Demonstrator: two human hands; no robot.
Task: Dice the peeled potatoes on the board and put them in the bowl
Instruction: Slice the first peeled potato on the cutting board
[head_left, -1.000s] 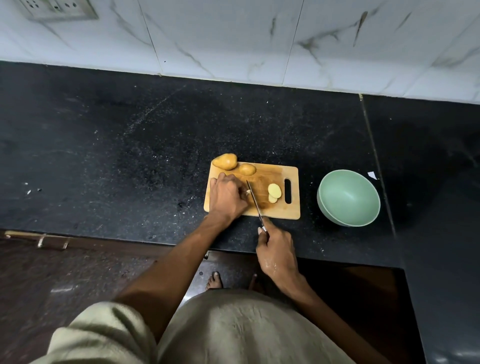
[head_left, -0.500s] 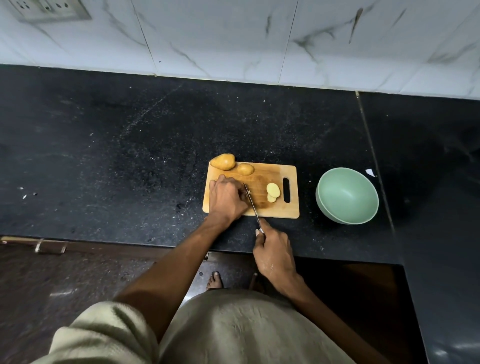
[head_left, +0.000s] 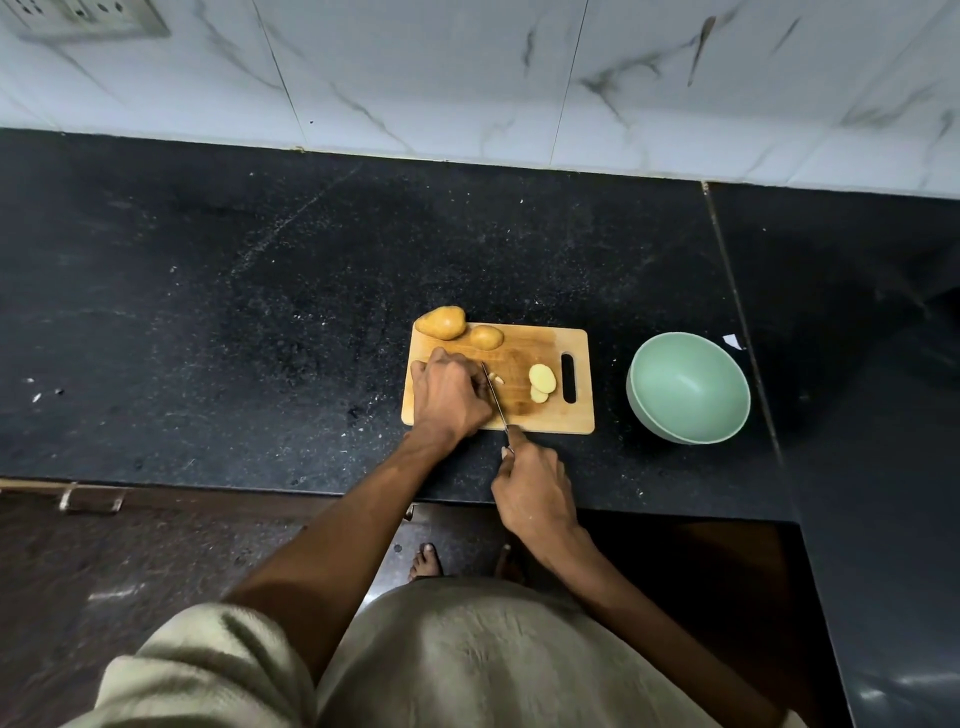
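A wooden cutting board (head_left: 519, 348) lies on the black counter. Two whole potatoes (head_left: 441, 322) (head_left: 487, 336) sit at its far left edge. Pale potato slices (head_left: 542, 382) lie near the board's handle slot, and a small cut piece (head_left: 497, 379) lies beside the blade. My left hand (head_left: 449, 397) curls over a potato piece on the board; the piece itself is hidden beneath it. My right hand (head_left: 532, 491) grips the handle of a knife (head_left: 493, 397), whose blade rests on the board against my left fingers. The green bowl (head_left: 688, 387) stands empty to the right.
A marble-tiled wall runs behind the counter, with a socket plate (head_left: 85, 18) at the top left. A small white scrap (head_left: 732, 341) lies past the bowl. The counter's front edge runs below my hands; the counter steps out at the right.
The knife blade has cut down beside my left fingers, and a small piece now lies to its right. My right hand has shifted slightly forward toward the board.
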